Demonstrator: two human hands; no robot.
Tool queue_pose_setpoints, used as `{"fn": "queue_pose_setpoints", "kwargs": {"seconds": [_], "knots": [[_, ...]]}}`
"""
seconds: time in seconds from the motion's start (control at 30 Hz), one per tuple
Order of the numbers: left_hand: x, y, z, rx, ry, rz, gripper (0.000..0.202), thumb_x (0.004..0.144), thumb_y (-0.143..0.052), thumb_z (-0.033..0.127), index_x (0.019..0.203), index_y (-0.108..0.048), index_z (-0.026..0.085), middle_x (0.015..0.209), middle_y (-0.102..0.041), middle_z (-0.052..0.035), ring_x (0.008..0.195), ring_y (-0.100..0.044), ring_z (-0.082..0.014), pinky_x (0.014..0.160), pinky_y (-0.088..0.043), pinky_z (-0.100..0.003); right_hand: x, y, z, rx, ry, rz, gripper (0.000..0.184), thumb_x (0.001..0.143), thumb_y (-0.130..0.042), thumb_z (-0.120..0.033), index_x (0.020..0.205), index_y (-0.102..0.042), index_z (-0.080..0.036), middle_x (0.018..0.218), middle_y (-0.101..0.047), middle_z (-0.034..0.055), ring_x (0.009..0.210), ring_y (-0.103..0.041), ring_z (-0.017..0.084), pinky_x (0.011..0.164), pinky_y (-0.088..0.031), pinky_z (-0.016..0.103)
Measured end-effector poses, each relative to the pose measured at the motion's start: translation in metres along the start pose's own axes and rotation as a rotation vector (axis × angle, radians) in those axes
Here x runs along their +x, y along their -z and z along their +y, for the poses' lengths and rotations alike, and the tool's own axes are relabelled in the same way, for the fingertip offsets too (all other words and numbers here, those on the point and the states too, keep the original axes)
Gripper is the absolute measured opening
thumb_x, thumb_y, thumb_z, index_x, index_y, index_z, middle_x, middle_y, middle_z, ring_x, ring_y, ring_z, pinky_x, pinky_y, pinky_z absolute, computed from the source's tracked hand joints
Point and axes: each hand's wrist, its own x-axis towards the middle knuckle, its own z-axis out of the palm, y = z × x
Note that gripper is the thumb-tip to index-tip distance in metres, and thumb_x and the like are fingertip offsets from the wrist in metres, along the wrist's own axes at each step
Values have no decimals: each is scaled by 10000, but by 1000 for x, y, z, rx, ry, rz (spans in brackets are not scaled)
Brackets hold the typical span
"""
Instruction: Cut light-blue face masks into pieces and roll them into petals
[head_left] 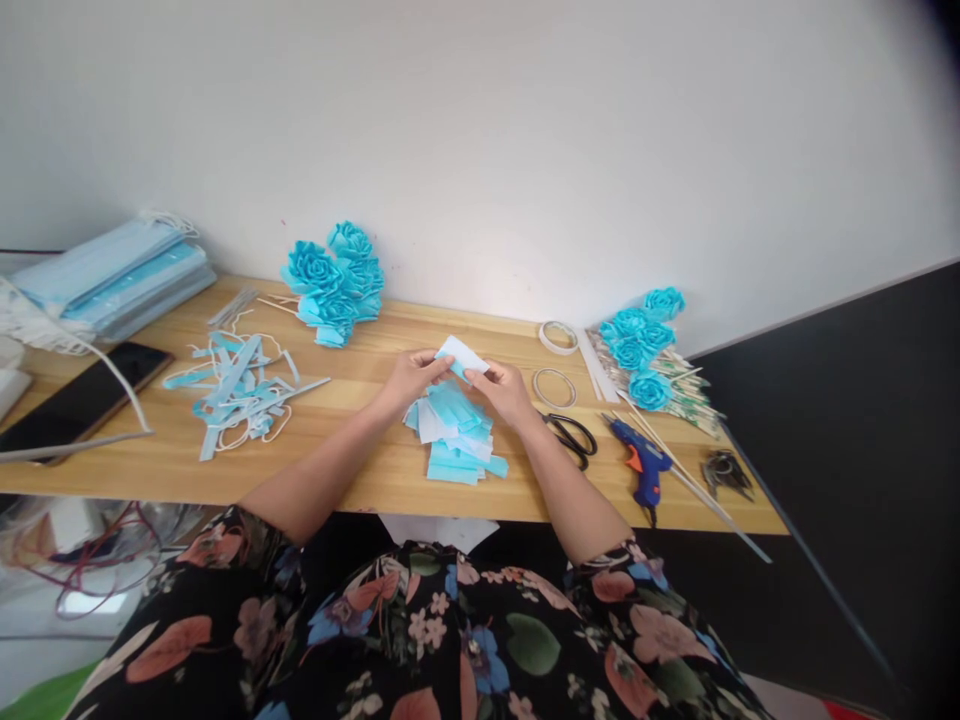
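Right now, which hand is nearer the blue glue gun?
Right. The right hand is to the left of the blue glue gun, with the black-handled scissors between; the left hand is farther left, across the blue-and-white piece both hold.

White-and-blue strip [464,355], perhaps reddish cables [91,574]

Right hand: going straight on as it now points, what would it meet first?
The right hand would likely first meet the blue-and-white piece it pinches; beyond that, depth is unclear.
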Motion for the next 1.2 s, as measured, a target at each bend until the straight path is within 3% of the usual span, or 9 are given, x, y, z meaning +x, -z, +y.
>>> {"fn": "queue_pose_setpoints", "kwargs": {"seconds": [0.47, 0.73, 0.9, 0.97, 1.07, 1.13, 1.2], "knots": [[-2, -1, 2, -40, 6, 46, 384, 692, -728, 498, 561, -596, 161, 553, -565, 1, 550, -496, -108, 539, -389, -236, -7, -2, -12, -50, 7, -177, 347, 787, -655, -481, 659, -622, -161, 619, -595, -15, 538, -458, 92, 518, -341, 225], [-4, -5, 4, -24, -2, -50, 397, 641, -763, 525, 593, -652, 146, 562, -591, 0, 559, -517, -119, 556, -405, -247, -7, -2, -13, -90, 14, -186, 398, 790, -633, -524, 650, -613, -152, 609, -567, -19, 554, -432, 91, 541, -328, 226], [-2, -1, -2, -135, 46, 20, 405, 671, -755, 533, 650, -678, 136, 617, -636, -22, 598, -560, -131, 611, -442, -255, -4, 2, -12, -133, 53, -194, 427, 839, -581, -551, 673, -641, -162, 595, -572, -22, 555, -454, 96, 556, -348, 228], [0, 2, -5, -206, 48, 28, 404, 664, -767, 531, 698, -688, 137, 661, -658, -26, 602, -567, -128, 629, -462, -261, -1, 12, -13, -112, 88, -107, 411, 859, -565, -544, 712, -657, -171, 647, -619, -12, 616, -527, 111, 626, -410, 238], [2, 3, -6, -250, 64, 38, 401, 651, -786, 519, 733, -693, 138, 689, -661, -19, 619, -568, -118, 645, -470, -253, 0, 38, -22, -21, 136, 190, 409, 870, -550, -552, 743, -647, -175, 703, -660, 14, 692, -603, 139, 705, -476, 271], [2, 3, -4, -262, 71, 46, 403, 631, -800, 514, 721, -685, 138, 680, -650, -13, 617, -560, -112, 649, -471, -249, -7, 58, -31, -39, 168, 321, 416, 874, -541, -571, 795, -659, -180, 708, -666, 20, 686, -614, 149, 690, -495, 287], [0, 1, -2, -270, 76, 49, 404, 622, -805, 512, 714, -679, 138, 673, -641, -8, 613, -550, -107, 650, -469, -248, -22, 76, -38, -148, 193, 351, 393, 884, -547, -542, 802, -674, -180, 712, -672, 23, 682, -618, 150, 685, -495, 289]]}}
